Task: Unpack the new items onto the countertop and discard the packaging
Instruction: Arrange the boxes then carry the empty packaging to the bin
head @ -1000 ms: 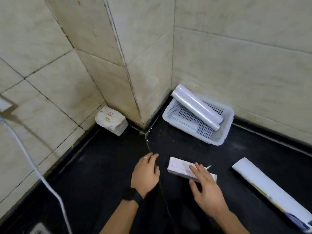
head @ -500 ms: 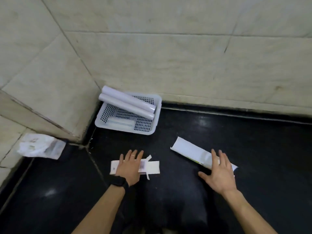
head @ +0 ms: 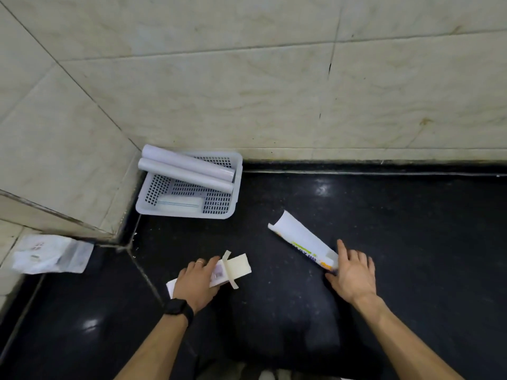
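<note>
On the black countertop (head: 397, 242) lies a small white carton (head: 236, 267) with its end flap open. My left hand (head: 196, 282) lies over its left half, fingers curled around it. To the right lies a long white printed sleeve of packaging (head: 299, 239), slanting from upper left to lower right. My right hand (head: 352, 272) rests at its lower end, fingers spread and touching it. A white perforated basket (head: 233, 209) in the corner holds two white rolls (head: 186, 168) and a flat white packet (head: 179, 204).
A crumpled white plastic bag (head: 52, 253) lies at the left beside a tiled pillar (head: 63, 160). A tiled wall runs along the back of the counter. Bare black counter stretches to the right.
The view swung right. My right hand left the carton and went to the printed sleeve. My left hand moved onto the carton and closed around it.
</note>
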### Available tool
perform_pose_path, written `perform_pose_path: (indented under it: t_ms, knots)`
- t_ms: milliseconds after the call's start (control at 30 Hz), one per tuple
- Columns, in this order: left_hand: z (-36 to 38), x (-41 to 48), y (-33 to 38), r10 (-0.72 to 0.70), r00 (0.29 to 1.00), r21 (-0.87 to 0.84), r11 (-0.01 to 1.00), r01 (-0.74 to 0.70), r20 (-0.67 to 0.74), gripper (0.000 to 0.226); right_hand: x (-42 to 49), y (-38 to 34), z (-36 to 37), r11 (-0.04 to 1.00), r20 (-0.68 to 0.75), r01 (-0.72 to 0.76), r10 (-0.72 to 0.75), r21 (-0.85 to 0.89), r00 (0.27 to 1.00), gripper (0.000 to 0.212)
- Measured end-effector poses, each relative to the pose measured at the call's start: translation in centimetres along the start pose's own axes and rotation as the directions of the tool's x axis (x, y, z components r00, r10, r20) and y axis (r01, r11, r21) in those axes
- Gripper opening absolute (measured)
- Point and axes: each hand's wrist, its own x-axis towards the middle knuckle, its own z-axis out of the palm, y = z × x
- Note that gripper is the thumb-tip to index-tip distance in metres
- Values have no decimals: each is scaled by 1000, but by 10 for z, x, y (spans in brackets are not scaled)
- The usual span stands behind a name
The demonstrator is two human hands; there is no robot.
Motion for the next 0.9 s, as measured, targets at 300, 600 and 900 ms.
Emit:
perform_pose_path:
  t_ms: [300,600,900]
  knots:
    - [6,-13,16,-45,995,-388,922,8,-87,69,-82,14,12,893,53,-216,213,394,976,36]
    - [-1,10,136,364,931,-532,785,-317,-18,58,-233,64,39,468,74,-467,643,750,763,32]
    - [8,-79,370,818,574,-386,539,-749,30,45,-400,132,115,-26,186,-413,918,910,350,42]
